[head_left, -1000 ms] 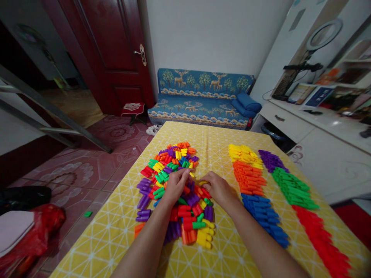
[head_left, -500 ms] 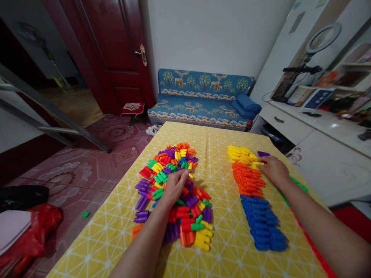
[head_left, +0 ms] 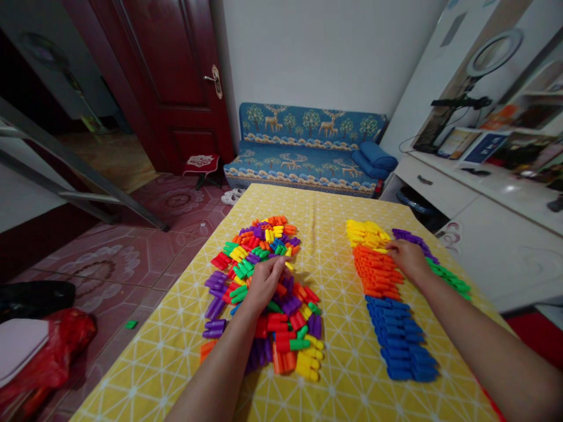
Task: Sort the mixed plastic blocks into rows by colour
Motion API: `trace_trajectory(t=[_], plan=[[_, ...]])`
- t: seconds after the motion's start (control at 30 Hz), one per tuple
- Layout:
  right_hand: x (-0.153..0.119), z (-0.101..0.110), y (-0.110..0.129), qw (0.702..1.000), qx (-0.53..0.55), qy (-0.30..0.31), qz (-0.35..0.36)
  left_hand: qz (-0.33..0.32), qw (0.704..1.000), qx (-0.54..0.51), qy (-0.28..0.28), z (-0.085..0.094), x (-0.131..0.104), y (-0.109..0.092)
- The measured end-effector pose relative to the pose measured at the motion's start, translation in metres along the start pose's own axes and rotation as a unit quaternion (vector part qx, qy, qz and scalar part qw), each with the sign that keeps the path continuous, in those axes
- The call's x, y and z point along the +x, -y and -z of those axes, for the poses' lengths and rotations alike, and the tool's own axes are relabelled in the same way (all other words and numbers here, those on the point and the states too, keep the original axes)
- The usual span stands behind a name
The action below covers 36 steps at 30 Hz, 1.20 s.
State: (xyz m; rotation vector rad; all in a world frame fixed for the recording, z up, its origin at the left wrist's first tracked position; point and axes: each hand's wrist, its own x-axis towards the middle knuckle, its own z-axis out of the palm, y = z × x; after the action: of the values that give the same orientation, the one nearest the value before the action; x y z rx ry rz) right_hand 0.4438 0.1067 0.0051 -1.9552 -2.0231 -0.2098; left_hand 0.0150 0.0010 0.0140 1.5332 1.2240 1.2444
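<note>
A mixed heap of bullet-shaped plastic building blocks [head_left: 272, 322] in red, orange, yellow, green, purple and blue lies on the left of the table. My left hand [head_left: 264, 284] rests over the heap, its thumb and fingers closed on a yellow block [head_left: 289, 265]. On the right, blocks lie sorted by colour: yellow blocks [head_left: 366, 232] farthest away, then orange blocks [head_left: 376, 272], then blue blocks [head_left: 398, 337]. My right hand [head_left: 409, 258] pinches a yellow block at the near edge of the yellow group, its fingertips partly hiding that piece.
Purple blocks [head_left: 413, 241] and green blocks [head_left: 451, 280] form another row beyond my right forearm, with something red partly hidden below. A yellow patterned cloth [head_left: 329, 211] covers the table. One green block [head_left: 131, 324] lies on the floor. A blue sofa [head_left: 303, 158] stands behind the table.
My right hand has moved slightly left and down, bringing the yellow block against the yellow group. More of the purple and green row shows. My left hand has stayed nearly still.
</note>
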Motion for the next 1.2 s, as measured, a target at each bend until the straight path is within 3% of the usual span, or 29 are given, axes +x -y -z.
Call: trace_trajectory(t=[0.43, 0.73, 0.83, 0.93, 1.0, 1.13, 1.2], plan=[[-0.006, 0.004, 0.018, 0.995, -0.071, 0.020, -0.062, -0.006, 1.000, 0.008, 0.005, 0.001, 0.000, -0.001], [-0.013, 0.010, 0.022, 0.998, -0.027, -0.024, -0.047, -0.008, 1.000, -0.002, 0.002, 0.001, 0.000, -0.001], [-0.015, 0.021, 0.044, 0.992, 0.061, -0.100, -0.042, -0.007, 1.000, -0.002, 0.001, 0.000, 0.000, 0.000], [-0.032, 0.038, 0.095, 0.968, 0.202, -0.148, -0.009, -0.006, 1.000, -0.005, 0.000, 0.000, 0.000, 0.001], [-0.055, 0.048, 0.139, 0.953, 0.283, -0.104, 0.030, -0.006, 1.000, -0.007, -0.002, 0.000, 0.000, 0.001], [-0.108, 0.056, 0.212, 0.930, 0.317, 0.151, 0.111, -0.007, 1.000, -0.004, -0.008, 0.001, 0.000, 0.003], [-0.127, 0.053, 0.232, 0.926, 0.287, 0.216, 0.117, -0.009, 1.000, -0.002, -0.007, 0.001, 0.000, 0.003]])
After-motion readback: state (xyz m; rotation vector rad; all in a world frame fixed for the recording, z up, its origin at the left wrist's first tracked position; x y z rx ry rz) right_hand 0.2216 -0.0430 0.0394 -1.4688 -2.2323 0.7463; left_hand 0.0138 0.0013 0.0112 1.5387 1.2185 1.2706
